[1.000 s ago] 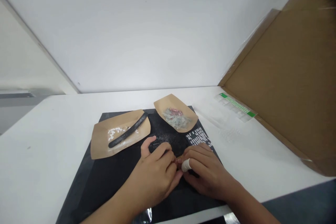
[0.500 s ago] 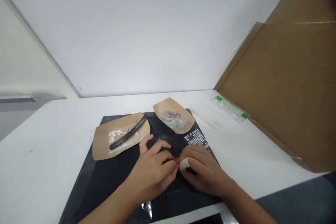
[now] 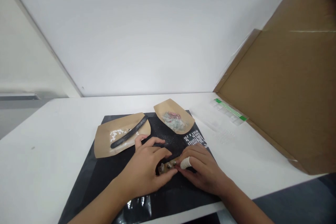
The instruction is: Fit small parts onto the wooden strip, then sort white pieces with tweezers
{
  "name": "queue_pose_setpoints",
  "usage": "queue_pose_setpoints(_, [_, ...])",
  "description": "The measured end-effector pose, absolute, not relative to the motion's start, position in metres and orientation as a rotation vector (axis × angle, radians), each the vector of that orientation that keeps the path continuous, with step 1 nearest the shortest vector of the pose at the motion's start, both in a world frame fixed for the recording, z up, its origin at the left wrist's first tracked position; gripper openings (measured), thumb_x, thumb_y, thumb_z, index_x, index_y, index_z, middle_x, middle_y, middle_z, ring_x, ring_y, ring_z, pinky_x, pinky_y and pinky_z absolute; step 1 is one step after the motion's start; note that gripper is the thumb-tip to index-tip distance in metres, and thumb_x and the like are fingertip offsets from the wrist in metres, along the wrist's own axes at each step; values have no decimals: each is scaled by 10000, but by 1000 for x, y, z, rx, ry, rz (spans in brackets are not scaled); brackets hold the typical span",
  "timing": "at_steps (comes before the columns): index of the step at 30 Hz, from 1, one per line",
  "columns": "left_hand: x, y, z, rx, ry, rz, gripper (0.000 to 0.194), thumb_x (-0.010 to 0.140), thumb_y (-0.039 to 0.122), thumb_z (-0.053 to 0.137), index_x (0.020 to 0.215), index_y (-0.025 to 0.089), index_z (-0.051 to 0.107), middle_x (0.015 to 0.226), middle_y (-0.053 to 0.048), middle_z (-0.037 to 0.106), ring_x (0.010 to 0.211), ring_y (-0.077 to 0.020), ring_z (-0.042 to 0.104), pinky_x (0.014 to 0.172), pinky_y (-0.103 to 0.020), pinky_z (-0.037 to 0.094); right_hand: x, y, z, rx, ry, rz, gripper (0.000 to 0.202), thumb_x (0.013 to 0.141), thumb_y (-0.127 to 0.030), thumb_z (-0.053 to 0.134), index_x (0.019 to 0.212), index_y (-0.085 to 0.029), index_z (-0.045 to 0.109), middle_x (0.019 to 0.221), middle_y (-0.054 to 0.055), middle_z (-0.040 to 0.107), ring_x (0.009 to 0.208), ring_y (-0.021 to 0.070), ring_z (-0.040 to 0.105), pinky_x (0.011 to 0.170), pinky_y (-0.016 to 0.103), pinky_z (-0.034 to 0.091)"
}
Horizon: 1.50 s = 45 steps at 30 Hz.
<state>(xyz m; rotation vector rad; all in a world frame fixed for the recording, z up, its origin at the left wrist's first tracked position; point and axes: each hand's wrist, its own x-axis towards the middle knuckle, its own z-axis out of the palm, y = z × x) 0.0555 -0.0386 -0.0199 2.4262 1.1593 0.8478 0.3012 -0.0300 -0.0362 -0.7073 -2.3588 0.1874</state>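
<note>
My right hand (image 3: 203, 166), a white wrap on one finger, is closed with its fingertips on the right end of a small tan strip (image 3: 168, 166). The strip carries several greyish lumps and dark spots; its right end is hidden by the fingers. Around the strip's left part is my left hand (image 3: 145, 164), open, thumb along the near side and the other fingers spread beyond the far side. Both hands are low over a black mat (image 3: 105, 182). Small white pieces (image 3: 195, 139) lie in rows just past my right hand.
A brown paper tray (image 3: 103, 143) holds white bits and a dark curved stick (image 3: 128, 133). Another paper tray (image 3: 160, 108) contains greyish and reddish scraps. On the white table (image 3: 241, 157) lies a clear plastic piece with a green strip (image 3: 231, 109), beside a cardboard panel (image 3: 294, 94) at right.
My left hand has moved slightly left and its fingers have opened, exposing the tan strip that they covered before. My right hand stays almost in place. The view has shifted slightly.
</note>
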Motion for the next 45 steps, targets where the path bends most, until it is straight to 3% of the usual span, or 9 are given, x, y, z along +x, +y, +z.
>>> queue_pose_setpoints(4, [52, -38, -21, 2435, 1156, 796, 345, 764, 498, 851, 980, 272, 704, 848, 22, 758, 1162, -296, 621, 1103, -574, 165, 302, -29, -39, -701, -2349, 165, 127, 942, -178, 720, 924, -210, 598, 879, 17, 731, 835, 175, 659, 790, 342, 442])
queue_pose_setpoints(10, [58, -38, -25, 2435, 1182, 781, 221, 805, 412, 829, 876, 255, 691, 772, 26, 728, 1021, -252, 616, 1053, -561, 191, 303, -27, -42, -671, -2317, 135, 184, 934, -248, 758, 879, -207, 587, 810, -2, 727, 742, 154, 650, 738, 324, 418])
queue_pose_setpoints(19, [60, -41, -26, 2446, 1208, 774, 134, 835, 332, 791, 849, 248, 688, 772, 14, 732, 1005, -248, 597, 1049, -579, 187, 301, -27, -43, -692, -2300, 133, 222, 911, -295, 797, 901, -205, 595, 870, -1, 757, 793, 155, 677, 761, 330, 411])
queue_pose_setpoints(33, [62, -42, -31, 2413, 1257, 814, 176, 788, 302, 826, 876, 242, 686, 770, 8, 723, 1003, -254, 592, 1076, -568, 213, 300, -28, -38, -675, -2284, 131, 242, 881, -350, 823, 939, -203, 640, 862, 8, 754, 812, 177, 693, 762, 335, 422])
queue_pose_setpoints(45, [63, -43, -36, 2390, 1276, 840, 142, 805, 287, 816, 863, 247, 692, 754, 21, 723, 970, -242, 602, 1083, -579, 186, 299, -29, -41, -667, -2340, 60, 198, 907, -173, 778, 893, -207, 584, 855, -5, 753, 772, 149, 669, 729, 326, 409])
